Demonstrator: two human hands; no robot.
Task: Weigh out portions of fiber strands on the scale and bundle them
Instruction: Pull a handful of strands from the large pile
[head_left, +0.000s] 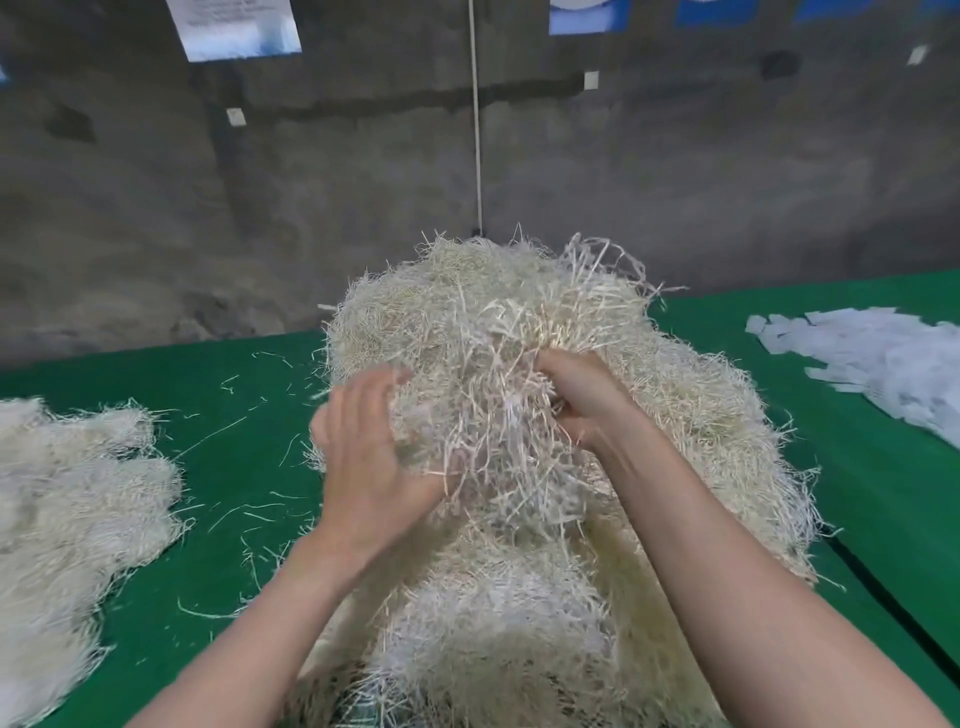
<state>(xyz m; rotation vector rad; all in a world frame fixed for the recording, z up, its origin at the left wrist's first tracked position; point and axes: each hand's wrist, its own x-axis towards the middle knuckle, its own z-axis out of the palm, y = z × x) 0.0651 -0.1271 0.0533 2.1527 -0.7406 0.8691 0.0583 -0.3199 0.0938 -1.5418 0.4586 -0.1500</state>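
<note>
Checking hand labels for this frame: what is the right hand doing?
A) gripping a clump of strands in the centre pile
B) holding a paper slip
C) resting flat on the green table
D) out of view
A: the right hand has its fingers curled into a clump of fiber strands on the centre pile.

Heaped pale fiber strands (498, 322), table centre

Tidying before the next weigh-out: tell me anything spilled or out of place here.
Loose strands lie scattered across the green table between the big pile and the left pile. Nothing else stands out.
</note>
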